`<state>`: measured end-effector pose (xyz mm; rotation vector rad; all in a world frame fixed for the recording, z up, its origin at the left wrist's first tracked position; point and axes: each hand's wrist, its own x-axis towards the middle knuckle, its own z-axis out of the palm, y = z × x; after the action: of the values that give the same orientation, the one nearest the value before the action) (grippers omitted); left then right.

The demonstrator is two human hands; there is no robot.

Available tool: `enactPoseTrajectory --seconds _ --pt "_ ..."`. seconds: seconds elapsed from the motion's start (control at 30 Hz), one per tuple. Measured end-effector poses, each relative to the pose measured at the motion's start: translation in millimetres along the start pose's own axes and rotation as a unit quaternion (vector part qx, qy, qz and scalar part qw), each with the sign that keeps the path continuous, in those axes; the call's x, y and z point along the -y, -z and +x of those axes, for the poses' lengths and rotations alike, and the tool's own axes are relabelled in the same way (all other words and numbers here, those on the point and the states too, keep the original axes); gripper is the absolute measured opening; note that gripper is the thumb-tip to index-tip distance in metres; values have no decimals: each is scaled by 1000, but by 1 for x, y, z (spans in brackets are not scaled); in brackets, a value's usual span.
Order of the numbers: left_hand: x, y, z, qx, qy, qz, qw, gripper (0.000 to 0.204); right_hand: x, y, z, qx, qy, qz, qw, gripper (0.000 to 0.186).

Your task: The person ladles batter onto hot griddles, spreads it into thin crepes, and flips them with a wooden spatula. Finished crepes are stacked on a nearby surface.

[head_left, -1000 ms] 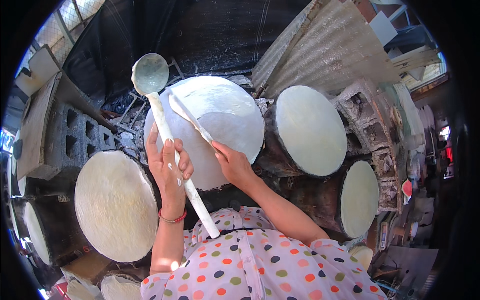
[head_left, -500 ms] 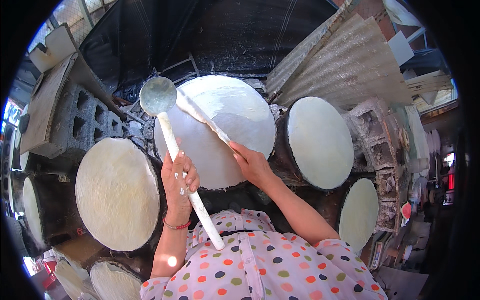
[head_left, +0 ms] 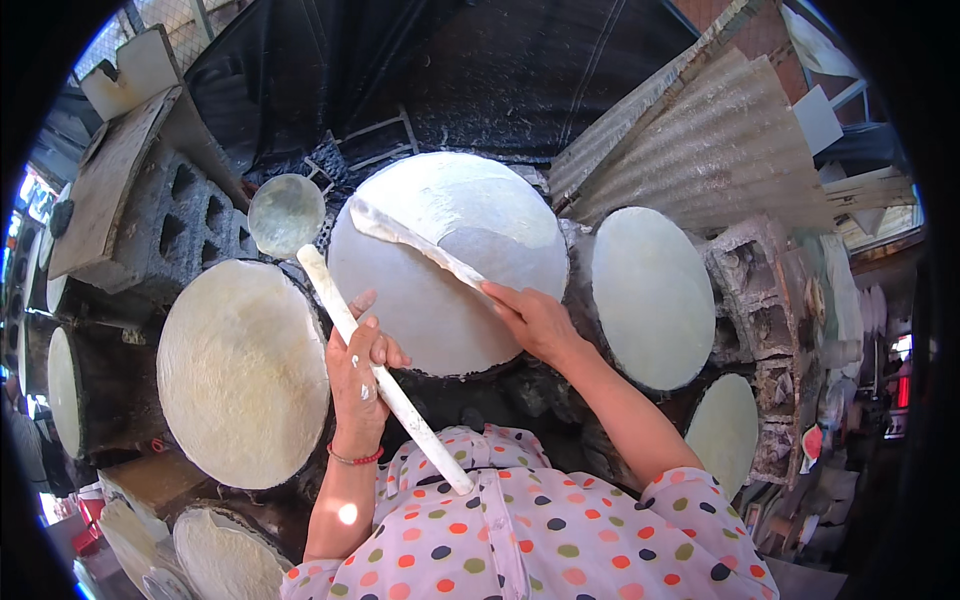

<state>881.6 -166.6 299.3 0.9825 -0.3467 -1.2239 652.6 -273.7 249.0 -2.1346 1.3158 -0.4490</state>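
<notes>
Black sheeting (head_left: 460,75) is hung beyond the big white disc (head_left: 430,310). To the disc's near left, a ladle (head_left: 333,300) is held by the left hand (head_left: 354,388), fingers partly curled round its handle; over the disc, a white-coated paddle (head_left: 415,243) is gripped by the right hand (head_left: 545,325), fingers closed.

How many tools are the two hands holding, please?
2: a long-handled ladle in the left hand and a flat, pale spatula in the right hand. No other held tool is visible.
</notes>
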Motion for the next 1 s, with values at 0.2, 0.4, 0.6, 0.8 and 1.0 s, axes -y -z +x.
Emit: enactPoseTrajectory --seconds 0.2,0.4,0.6,0.8,1.0 --pt "-1 6 -5 -10 -11 14 1000 43 -27 27 44 -96 -91 69 989 33" --pt "1 22 -7 3 -33 39 999 47 17 7 10 86 -47 62 993 35" --pt "4 15 -18 -28 -53 25 998 43 -30 26 54 -55 -55 86 993 33" --pt "22 7 -37 -95 -86 13 992 42 -3 33 44 198 -19 106 974 35" --pt "40 -12 -53 -141 -100 13 985 52 -47 53 85 77 41 78 993 36"
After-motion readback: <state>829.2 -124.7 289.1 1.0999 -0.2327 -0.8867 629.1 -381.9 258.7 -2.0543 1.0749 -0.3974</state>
